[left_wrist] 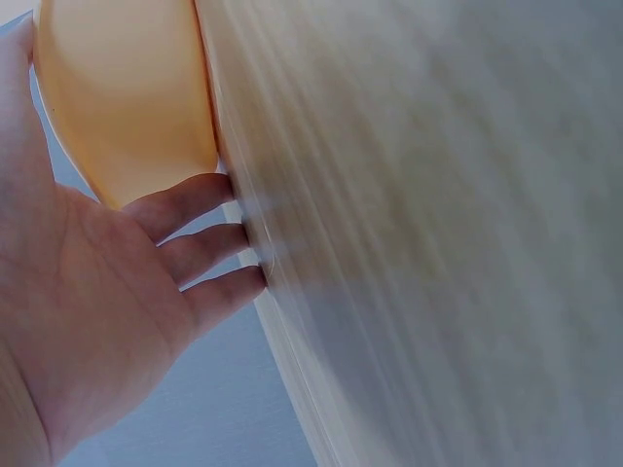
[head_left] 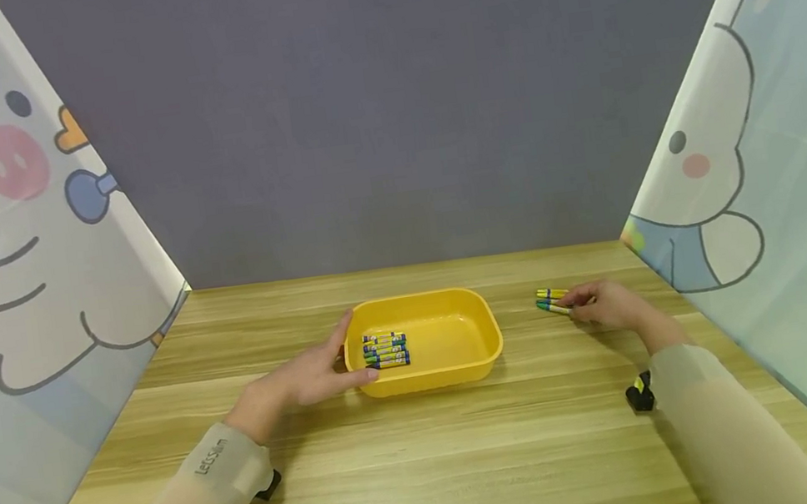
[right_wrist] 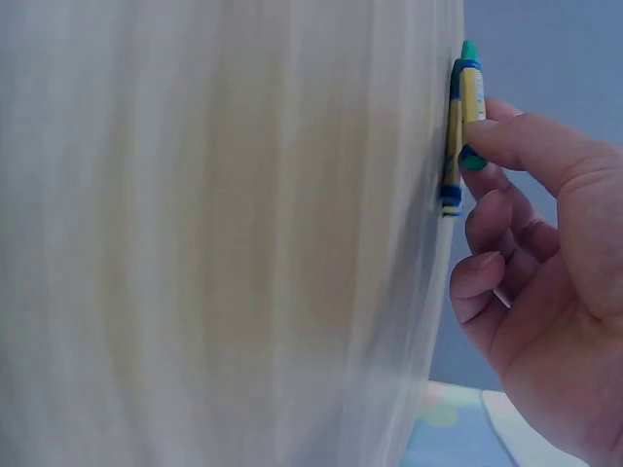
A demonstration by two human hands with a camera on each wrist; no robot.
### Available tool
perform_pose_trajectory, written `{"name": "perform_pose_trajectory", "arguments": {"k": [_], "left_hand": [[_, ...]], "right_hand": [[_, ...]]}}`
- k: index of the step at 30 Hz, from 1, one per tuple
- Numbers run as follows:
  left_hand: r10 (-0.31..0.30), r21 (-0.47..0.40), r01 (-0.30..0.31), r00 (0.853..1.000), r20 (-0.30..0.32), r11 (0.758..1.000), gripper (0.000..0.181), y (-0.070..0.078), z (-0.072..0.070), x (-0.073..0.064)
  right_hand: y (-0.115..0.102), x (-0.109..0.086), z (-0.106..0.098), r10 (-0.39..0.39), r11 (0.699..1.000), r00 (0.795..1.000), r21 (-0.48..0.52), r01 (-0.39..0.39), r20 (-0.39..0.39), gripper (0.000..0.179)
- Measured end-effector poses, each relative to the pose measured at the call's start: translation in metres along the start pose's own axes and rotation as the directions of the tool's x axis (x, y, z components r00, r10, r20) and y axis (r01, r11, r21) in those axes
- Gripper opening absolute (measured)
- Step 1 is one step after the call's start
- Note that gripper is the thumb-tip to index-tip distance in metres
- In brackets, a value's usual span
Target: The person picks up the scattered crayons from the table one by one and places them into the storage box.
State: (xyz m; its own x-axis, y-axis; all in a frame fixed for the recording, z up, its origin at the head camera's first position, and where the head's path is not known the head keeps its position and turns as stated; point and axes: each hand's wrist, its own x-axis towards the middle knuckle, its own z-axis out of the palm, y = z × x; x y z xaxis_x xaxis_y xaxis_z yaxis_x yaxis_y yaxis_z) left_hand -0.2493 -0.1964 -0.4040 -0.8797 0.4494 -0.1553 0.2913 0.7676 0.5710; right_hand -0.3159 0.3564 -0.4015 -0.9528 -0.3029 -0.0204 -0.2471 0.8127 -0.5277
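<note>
A yellow plastic tray point(head_left: 427, 380) stands mid-table, with several short crayons point(head_left: 385, 349) lying side by side at its left end. My left hand point(head_left: 320, 370) rests against the tray's left end, thumb along the front rim and fingers spread along the outer side. In the left wrist view those fingers point(left_wrist: 185, 206) are nearly straight, their tips down at the tabletop. To the right of the tray, my right hand point(head_left: 604, 307) pinches a green crayon point(right_wrist: 474, 102) between thumb and fingers. Other crayons point(head_left: 550, 293) with yellow wrappers lie beside it on the table.
The wood-grain table point(head_left: 430, 467) ends at a dark grey panel point(head_left: 387, 119) at the back. Cartoon-printed panels point(head_left: 58, 269) flank it on both sides. A black wrist device point(head_left: 640, 393) shows by the right sleeve.
</note>
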Motion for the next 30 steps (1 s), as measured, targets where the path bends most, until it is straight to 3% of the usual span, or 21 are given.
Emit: {"name": "perform_pose_trajectory", "arguments": {"k": [7, 16, 24, 30], "left_hand": [[0.006, -0.018, -0.006, 1.000, 0.000, 1.000, 0.123, 0.000, 0.000, 0.001], [0.008, -0.022, -0.007, 1.000, 0.003, 1.000, 0.123, 0.000, -0.001, 0.001], [-0.001, -0.009, 0.001, 1.000, 0.006, 1.000, 0.123, 0.001, -0.001, 0.001], [-0.010, -0.016, 0.010, 1.000, 0.010, 1.000, 0.122, 0.003, -0.002, -0.001]], "right_hand": [[-0.024, 0.007, 0.002, -0.041, 0.999, 0.998, 0.030, 0.043, -0.043, 0.029], [-0.076, 0.023, 0.002, -0.094, 0.992, 0.995, 0.080, 0.096, -0.029, 0.028], [-0.124, 0.042, 0.020, -0.166, 0.976, 0.986, 0.139, 0.165, -0.004, 0.025], [-0.148, 0.057, 0.040, -0.211, 0.960, 0.977, 0.194, 0.203, 0.023, 0.027]]}}
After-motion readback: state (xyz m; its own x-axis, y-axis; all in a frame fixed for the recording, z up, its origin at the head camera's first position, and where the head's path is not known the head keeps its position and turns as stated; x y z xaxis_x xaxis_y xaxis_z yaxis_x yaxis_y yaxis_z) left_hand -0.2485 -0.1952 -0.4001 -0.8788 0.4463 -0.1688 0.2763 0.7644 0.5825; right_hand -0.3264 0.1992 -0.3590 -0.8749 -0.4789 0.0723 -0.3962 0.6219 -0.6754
